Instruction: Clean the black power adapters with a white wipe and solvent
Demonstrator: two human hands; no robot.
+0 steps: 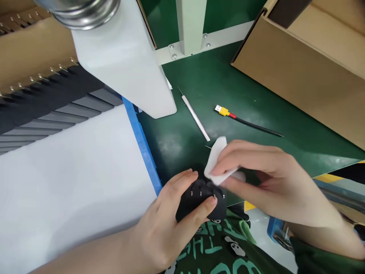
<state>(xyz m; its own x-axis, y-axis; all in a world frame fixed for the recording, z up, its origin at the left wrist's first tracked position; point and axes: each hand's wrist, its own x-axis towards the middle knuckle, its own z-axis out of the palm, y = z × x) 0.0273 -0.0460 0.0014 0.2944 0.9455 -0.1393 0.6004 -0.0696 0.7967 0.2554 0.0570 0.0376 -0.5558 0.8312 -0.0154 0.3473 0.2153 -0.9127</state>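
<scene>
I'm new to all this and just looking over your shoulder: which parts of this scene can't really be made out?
- Black part: head view, mostly wrapped by the left hand; shape unclear.
- White wipe: right hand covers its lower part.
- Black cable with a yellow plug: far end too thin to follow.
- Cardboard box: cut by the right edge.
- Metal cylinder: cut by the top edge.

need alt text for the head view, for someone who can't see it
The left hand holds a small black part while the right hand presses a white cloth to it, above a green mat. A metal pick, a USB cable and a cardboard box lie beyond.
</scene>
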